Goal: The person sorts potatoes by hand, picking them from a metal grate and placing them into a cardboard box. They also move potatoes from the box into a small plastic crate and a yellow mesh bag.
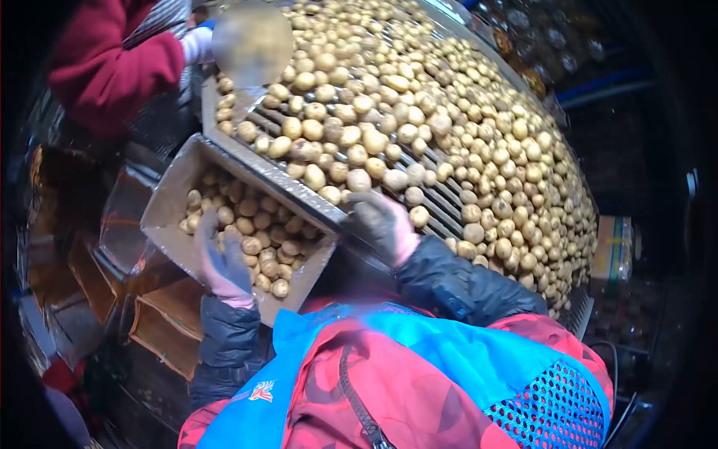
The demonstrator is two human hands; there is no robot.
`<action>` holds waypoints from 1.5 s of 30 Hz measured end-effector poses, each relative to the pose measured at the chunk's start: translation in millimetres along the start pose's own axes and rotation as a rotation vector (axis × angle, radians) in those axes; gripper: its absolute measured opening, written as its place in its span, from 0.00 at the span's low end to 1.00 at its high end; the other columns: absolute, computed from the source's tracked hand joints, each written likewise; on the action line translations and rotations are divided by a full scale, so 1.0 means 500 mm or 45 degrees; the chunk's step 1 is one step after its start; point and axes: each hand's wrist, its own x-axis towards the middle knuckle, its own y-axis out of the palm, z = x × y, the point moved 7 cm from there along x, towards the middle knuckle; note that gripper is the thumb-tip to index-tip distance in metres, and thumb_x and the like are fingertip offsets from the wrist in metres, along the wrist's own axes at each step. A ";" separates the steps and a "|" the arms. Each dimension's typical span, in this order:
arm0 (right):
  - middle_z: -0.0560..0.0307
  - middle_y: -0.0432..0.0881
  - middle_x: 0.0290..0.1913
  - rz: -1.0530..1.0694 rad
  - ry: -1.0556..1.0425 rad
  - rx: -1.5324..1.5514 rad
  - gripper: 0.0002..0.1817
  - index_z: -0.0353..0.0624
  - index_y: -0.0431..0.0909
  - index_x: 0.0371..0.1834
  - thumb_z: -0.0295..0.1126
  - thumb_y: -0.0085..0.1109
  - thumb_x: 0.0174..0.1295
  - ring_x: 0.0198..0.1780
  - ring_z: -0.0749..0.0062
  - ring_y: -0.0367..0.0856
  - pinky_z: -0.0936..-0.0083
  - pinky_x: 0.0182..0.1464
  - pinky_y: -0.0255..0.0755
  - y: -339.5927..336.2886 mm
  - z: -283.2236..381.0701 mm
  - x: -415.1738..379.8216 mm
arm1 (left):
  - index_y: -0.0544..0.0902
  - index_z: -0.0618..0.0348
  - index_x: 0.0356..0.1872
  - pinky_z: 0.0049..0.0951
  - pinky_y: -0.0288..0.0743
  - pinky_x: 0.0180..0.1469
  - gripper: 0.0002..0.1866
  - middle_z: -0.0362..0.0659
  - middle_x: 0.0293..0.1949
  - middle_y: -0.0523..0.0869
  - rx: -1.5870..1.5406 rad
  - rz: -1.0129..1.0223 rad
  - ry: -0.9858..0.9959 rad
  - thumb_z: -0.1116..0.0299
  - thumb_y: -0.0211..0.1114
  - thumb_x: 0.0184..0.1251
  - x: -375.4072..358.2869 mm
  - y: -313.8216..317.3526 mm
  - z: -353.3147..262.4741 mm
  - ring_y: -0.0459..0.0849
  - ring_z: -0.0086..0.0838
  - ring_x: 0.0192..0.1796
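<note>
My left hand [223, 260], in a grey and pink glove, reaches into a box [166, 206] partly filled with small potatoes [263, 218]. Its fingers are apart and touch potatoes near the box's left side. My right hand [380, 223], gloved the same way, is at the near metal rim [295, 191] of a slatted sorting table. The fingers of that hand curl downward beside loose potatoes [359, 179]; whatever they hold, if anything, is hidden.
Potatoes cover much of the slatted table [443, 209], with dark bars showing between some. Across the table's left end, a person in a red sleeve [123, 78] has a gloved hand [198, 45] near the potatoes. Open cardboard boxes [170, 322] stand at lower left.
</note>
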 end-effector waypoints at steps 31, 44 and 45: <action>0.52 0.78 0.59 0.002 -0.204 -1.547 0.22 0.53 0.74 0.61 0.44 0.59 0.65 0.61 0.58 0.78 0.58 0.58 0.74 -0.238 0.082 0.379 | 0.80 0.45 0.63 0.65 0.49 0.75 0.25 0.45 0.76 0.64 1.496 0.981 0.411 0.49 0.64 0.67 0.196 0.560 -0.051 0.60 0.47 0.77; 0.41 0.81 0.55 -0.260 -0.147 -1.527 0.23 0.46 0.80 0.55 0.41 0.66 0.57 0.59 0.49 0.81 0.58 0.60 0.76 -0.299 0.077 0.460 | 0.77 0.62 0.64 0.29 0.79 0.55 0.21 0.45 0.53 0.84 -0.218 0.894 -0.697 0.67 0.63 0.73 -0.010 0.546 -0.114 0.84 0.29 0.52; 0.42 0.81 0.54 -0.331 -0.252 -1.419 0.24 0.46 0.80 0.56 0.43 0.67 0.57 0.58 0.48 0.81 0.58 0.59 0.76 -0.290 0.099 0.415 | 0.67 0.62 0.71 0.25 0.79 0.51 0.29 0.46 0.60 0.81 -0.290 0.903 -1.015 0.60 0.61 0.75 -0.016 0.536 -0.111 0.84 0.26 0.51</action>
